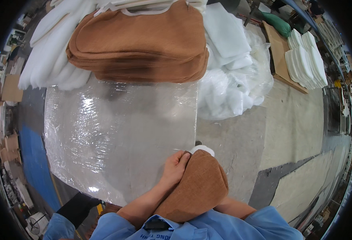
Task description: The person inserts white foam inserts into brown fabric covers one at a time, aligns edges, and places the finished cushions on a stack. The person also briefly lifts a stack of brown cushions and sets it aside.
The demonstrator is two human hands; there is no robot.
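Note:
A brown fabric cover (196, 186) is held up close against my body, bulging and partly turned over. My left hand (176, 167) pinches its upper left edge between thumb and fingers. A bit of white padding (204, 150) shows behind the cover's top edge. From the right, my right forearm (235, 208) goes in behind or into the cover, which hides that hand entirely. Ahead, a thick stack of brown fabric covers (140, 40) lies at the far end of the plastic-wrapped table (124, 136).
White padding pieces (52, 56) are heaped left of the stack. To its right are folded white padding (226, 34) and a clear plastic bag (240, 90) of white filling. Farther right, white pads (304, 60) lie beside a brown board (279, 60). Another person's sleeve (60, 228) shows at lower left.

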